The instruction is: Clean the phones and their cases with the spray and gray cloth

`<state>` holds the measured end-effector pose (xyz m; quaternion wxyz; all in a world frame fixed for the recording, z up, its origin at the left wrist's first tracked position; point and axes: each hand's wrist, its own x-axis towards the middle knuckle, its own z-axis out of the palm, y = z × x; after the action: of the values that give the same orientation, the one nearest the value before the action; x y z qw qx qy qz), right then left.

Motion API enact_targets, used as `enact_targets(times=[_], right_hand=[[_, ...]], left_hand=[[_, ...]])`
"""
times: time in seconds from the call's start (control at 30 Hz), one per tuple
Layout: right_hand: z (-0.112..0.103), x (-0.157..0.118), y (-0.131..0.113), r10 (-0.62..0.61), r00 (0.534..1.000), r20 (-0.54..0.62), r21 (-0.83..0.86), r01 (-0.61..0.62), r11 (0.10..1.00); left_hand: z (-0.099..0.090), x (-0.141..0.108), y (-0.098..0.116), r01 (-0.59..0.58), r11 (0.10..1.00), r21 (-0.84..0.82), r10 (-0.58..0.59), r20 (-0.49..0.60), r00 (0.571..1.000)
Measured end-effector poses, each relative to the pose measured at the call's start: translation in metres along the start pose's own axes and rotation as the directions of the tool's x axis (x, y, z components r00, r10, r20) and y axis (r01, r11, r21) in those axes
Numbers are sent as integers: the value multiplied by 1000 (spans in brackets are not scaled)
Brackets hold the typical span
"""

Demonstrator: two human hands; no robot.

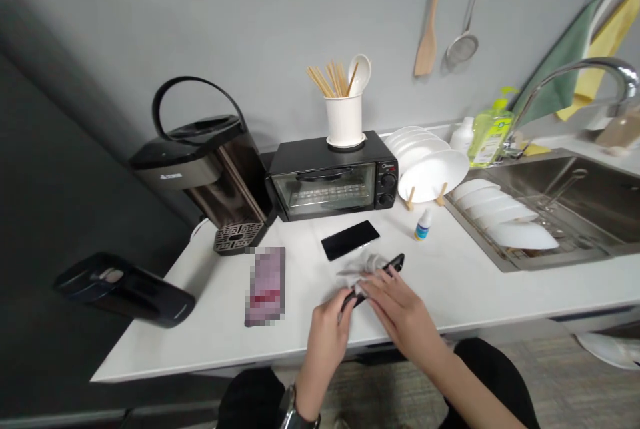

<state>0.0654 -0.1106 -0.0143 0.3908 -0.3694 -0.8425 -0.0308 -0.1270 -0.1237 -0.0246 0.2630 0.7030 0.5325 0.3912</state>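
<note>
My left hand (pixel 330 319) grips the near left end of a black phone (pixel 397 262), thumb and fingers closed on its edges. My right hand (pixel 400 305) presses a crumpled light grey cloth (pixel 369 262) onto the phone, which is tilted a little above the counter; the hand and cloth hide most of its middle. Just beyond them a flat black slab like a second phone (pixel 350 240) lies on the counter. To the right stands a small white dropper bottle (pixel 423 225) with a blue and yellow label.
Left on the white counter (pixel 210 342) are a blurred-out purple item (pixel 267 282), a dark flask (pixel 125 289) and a water dispenser (pixel 200 169). Behind is a toaster oven (pixel 325 182) bearing a chopstick holder (pixel 344 121). Racked plates (pixel 433 175) and a sink (pixel 590 182) lie right.
</note>
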Motion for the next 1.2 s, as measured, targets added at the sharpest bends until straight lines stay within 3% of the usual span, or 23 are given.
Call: enact_targets(times=[0.1, 0.17, 0.33, 0.4, 0.5, 0.57, 0.67, 0.77, 0.83, 0.9, 1.0, 1.13, 1.2], right_hand=[[5, 1, -12, -102, 981, 164, -43, 110, 993], [1, -1, 0, -51, 975, 217, -125, 80, 989], [-8, -14, 49, 221, 972, 74, -286, -191, 939], [-4, -18, 49, 273, 961, 36, -244, -257, 935], [7, -19, 26, 321, 947, -14, -207, -317, 926], [14, -19, 3, 277, 961, 13, -202, -269, 942], [17, -18, -24, 112, 983, 149, -132, -92, 987], [12, -14, -20, -49, 968, 248, -56, 65, 996], [7, -10, -2, -42, 971, 235, -94, 66, 993], [4, -6, 15, 66, 984, 168, -175, -36, 984], [7, -5, 14, 161, 982, 97, -190, -141, 972], [14, -8, -13, -67, 966, 251, -32, 78, 996], [14, -7, -11, -115, 953, 282, -11, 123, 992]], left_hand=[[0, -3, -3, -39, 998, 53, 40, -22, 999], [1, -3, -4, -29, 998, 59, 30, -30, 999], [3, 1, -3, -38, 999, 10, 38, -5, 999], [2, 1, -3, -46, 999, 10, 46, -5, 999], [2, -1, -6, -66, 997, 33, 66, -3, 998], [3, -2, -8, -99, 992, 78, 99, 13, 995], [5, -2, -14, -126, 972, 199, 128, 6, 992], [7, -1, -16, -133, 953, 273, 146, -31, 989], [6, 1, -13, -120, 966, 227, 132, -39, 991], [5, 3, -8, -92, 987, 135, 95, -17, 995], [4, 6, -5, -58, 996, 66, 57, 13, 998], [4, 6, -10, -37, 996, 86, 38, -6, 999], [4, 6, -9, -30, 997, 76, 30, 11, 1000]])
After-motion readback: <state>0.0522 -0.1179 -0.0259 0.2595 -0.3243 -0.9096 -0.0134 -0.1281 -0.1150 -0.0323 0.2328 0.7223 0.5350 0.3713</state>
